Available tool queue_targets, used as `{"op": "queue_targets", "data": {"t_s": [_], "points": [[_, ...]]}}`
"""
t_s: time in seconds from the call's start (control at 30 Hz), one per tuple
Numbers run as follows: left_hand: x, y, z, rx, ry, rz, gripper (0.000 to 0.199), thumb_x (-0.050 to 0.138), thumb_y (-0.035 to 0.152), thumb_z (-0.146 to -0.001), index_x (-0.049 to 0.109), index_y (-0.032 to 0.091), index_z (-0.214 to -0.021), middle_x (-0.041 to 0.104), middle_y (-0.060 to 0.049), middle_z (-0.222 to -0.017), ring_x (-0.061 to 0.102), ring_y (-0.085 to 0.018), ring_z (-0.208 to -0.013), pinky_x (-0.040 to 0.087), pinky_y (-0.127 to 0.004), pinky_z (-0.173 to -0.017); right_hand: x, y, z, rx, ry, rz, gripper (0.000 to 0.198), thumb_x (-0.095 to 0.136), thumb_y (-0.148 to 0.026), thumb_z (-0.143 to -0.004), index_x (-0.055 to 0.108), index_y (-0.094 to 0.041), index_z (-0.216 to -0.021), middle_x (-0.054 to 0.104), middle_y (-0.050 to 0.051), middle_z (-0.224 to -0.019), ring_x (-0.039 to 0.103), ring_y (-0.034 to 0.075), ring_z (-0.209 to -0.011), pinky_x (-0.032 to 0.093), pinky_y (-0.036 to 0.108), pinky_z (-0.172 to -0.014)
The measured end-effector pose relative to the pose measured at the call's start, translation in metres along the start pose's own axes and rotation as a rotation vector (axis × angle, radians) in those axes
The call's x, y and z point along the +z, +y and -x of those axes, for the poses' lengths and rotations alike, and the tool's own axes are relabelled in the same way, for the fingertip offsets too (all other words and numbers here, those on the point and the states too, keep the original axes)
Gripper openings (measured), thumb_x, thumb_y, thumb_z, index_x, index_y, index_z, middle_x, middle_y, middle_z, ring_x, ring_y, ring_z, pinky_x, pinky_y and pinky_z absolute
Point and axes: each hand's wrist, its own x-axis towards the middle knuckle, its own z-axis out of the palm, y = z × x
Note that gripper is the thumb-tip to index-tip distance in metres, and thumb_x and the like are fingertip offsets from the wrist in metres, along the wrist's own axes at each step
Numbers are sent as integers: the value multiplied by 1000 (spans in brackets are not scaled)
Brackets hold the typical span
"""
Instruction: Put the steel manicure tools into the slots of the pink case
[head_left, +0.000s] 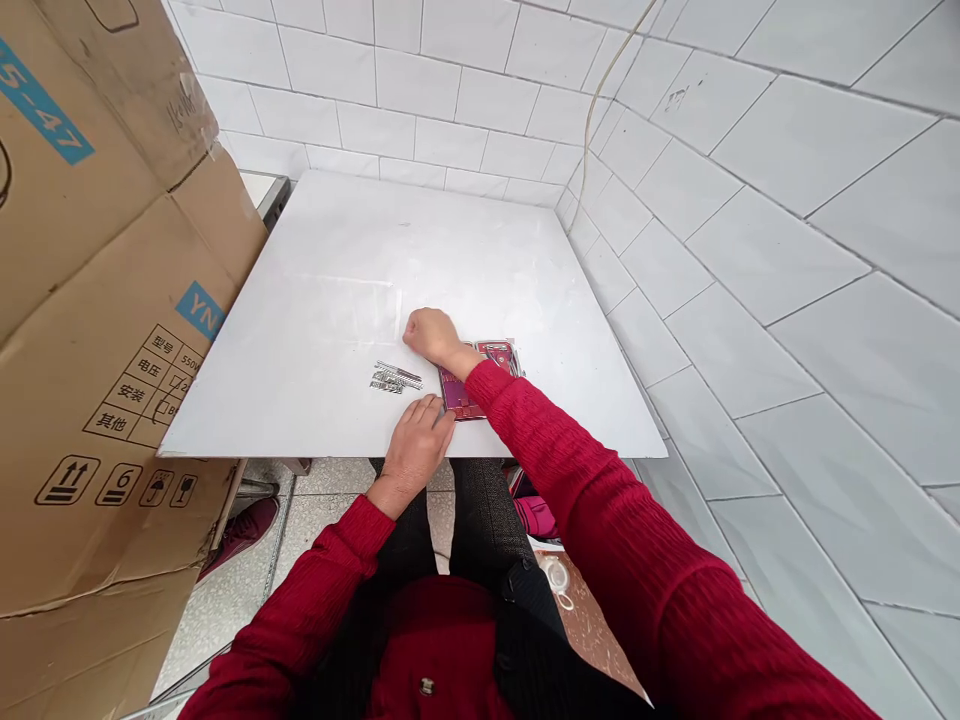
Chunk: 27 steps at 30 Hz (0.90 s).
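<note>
A small red and purple case [466, 398] lies unfolded on the white table in front of me, with shiny metal tools in its right part. It looks like a manicure set, partly covered by my right forearm. My right hand [431, 333] is curled closed just above the case's upper left corner; whatever its fingers hold is hidden. At the table's near edge, my left hand [417, 438] rests with fingers laid flat, touching the lower left edge of the case. Several slim metal tools [395, 378] lie in a small pile left of the case, between my hands.
The white table [337, 230] meets tiled walls behind and on the right. A tall cardboard box [112, 300] stands along its left side. A thin cable [596, 95] runs down the wall corner. Below the near edge are my legs and a dark red shoe [244, 530].
</note>
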Motion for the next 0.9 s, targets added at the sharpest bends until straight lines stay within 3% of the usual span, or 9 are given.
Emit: {"op": "queue_targets", "data": {"t_s": [0.1,0.2,0.3,0.53,0.67,0.8,0.9], "points": [[0,0,1,-16,-10,12,21,52,20,-102,70,16,-113,68,-17,-124,64,-29,-123,55,-49,-106,-11,19,10,73,58,-38,23,59,-14,-88,78,-17,-98,78,8,-99,70,22,-90,49,29,-79],[0,1,1,-20,-8,-4,22,52,21,-102,70,16,-113,68,-17,-124,64,-30,-122,55,-49,-105,-18,28,25,90,4,-69,21,61,-16,-87,78,-19,-99,79,5,-101,69,20,-91,49,27,-77],[0,0,1,-18,-9,-3,23,51,21,-103,70,16,-114,68,-17,-124,64,-30,-123,55,-49,-105,-12,19,35,47,-65,-36,19,63,-19,-89,79,-20,-100,79,5,-100,71,21,-92,50,28,-78],[1,-3,0,-33,-21,45,25,50,23,-103,70,19,-119,70,-15,-125,64,-30,-123,54,-50,-105,8,-18,39,-41,-95,165,29,53,-12,-94,75,-16,-113,75,16,-118,71,28,-106,53,33,-84],[1,-5,-2,-24,-10,25,26,51,25,-104,71,18,-119,72,-16,-120,67,-31,-117,56,-50,-100,4,-20,47,-87,-84,131,28,52,-14,-97,73,-18,-115,72,13,-123,70,26,-110,55,33,-84],[-1,-5,-4,2,-9,9,27,49,25,-105,71,17,-119,72,-16,-119,67,-31,-118,56,-50,-101,3,-13,51,4,7,106,29,57,-22,-98,68,-14,-124,69,16,-127,67,27,-116,55,33,-87],[-3,-5,-6,12,1,-10,26,50,26,-105,71,18,-117,72,-16,-118,68,-30,-115,57,-48,-98,10,-11,46,-2,-6,-12,22,59,-16,-96,71,-12,-113,71,19,-121,69,27,-109,54,34,-84]]}}
